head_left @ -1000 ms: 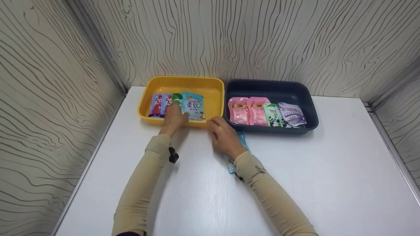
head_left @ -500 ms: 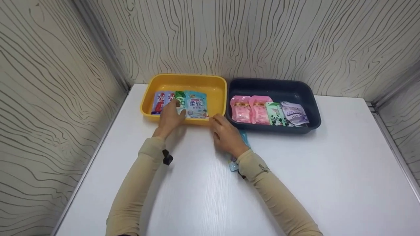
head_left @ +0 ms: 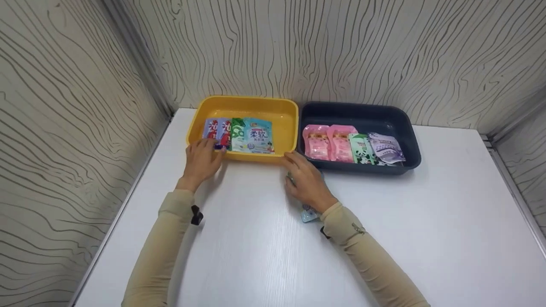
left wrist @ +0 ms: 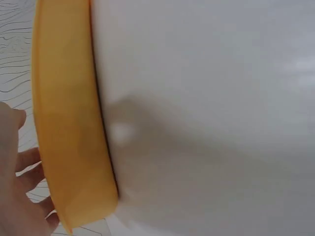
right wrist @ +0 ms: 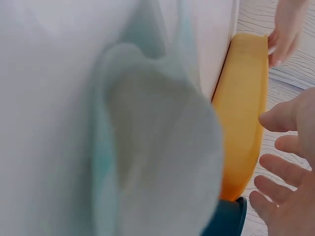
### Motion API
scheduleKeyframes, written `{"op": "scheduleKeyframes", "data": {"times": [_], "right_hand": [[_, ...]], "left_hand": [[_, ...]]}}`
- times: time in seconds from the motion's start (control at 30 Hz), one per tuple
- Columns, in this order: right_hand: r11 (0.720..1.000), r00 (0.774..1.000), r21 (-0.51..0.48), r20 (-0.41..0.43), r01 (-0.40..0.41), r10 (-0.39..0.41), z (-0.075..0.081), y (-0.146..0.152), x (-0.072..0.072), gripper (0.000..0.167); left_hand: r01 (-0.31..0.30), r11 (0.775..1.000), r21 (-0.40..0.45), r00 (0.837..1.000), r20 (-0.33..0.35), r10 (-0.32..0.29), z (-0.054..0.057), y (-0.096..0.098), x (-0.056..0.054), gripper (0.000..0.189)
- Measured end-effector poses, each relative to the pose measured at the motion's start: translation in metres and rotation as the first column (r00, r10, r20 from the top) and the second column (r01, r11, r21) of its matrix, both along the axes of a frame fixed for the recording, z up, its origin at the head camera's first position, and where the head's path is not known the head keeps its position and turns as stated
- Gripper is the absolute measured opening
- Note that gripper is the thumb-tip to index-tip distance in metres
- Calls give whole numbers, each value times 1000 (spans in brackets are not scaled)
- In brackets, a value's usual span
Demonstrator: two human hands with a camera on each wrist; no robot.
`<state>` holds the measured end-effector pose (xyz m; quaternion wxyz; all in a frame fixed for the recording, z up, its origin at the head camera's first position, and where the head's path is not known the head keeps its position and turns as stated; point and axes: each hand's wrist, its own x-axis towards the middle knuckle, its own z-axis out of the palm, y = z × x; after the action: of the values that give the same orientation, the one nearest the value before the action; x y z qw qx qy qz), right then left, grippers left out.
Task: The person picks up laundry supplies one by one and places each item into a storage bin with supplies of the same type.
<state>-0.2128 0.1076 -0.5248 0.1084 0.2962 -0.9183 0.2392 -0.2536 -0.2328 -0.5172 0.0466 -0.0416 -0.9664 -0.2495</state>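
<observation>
My left hand (head_left: 200,162) lies over the front left rim of the yellow tray (head_left: 256,158), fingertips just inside by a purple and red pouch (head_left: 210,128). Beside it in the tray are a matching pouch (head_left: 225,130), a green pouch (head_left: 237,134) and a light blue pouch (head_left: 259,135), overlapping in a row. At the tray's front right corner is my right hand (head_left: 309,183), fingertips at the rim and holding nothing; its fingers (right wrist: 283,169) are spread in the right wrist view. Under that wrist lies another light blue pouch (head_left: 309,214), partly hidden.
A dark blue tray (head_left: 362,167) stands right beside the yellow one, near the patterned back wall (head_left: 264,51). Inside it are two pink pouches (head_left: 317,143), a green panda pouch (head_left: 361,149) and a silvery purple pouch (head_left: 386,148). Both trays stand on a white table (head_left: 251,238).
My left hand has drawn back from the green pouch and moved left to the tray's front left rim, uncovering the pouches. My right hand stays by the front right corner.
</observation>
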Motion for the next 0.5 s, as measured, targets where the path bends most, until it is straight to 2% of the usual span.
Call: {"op": "scheduleKeyframes", "data": {"times": [0.13,0.3,0.5], "right_hand": [[999,999,0,-4,38,-38,0,11,10,56],[996,996,-5,25,89,-88,-2,25,25,50],[984,980,21,84,177,-178,-9,37,39,49]], "left_hand": [[9,1000,-9,1000,8,-9,-8,-9,3,59],[-1,999,41,1000,21,0,-10,-19,5,55],[26,999,30,999,27,-26,-13,-21,4,52]]}}
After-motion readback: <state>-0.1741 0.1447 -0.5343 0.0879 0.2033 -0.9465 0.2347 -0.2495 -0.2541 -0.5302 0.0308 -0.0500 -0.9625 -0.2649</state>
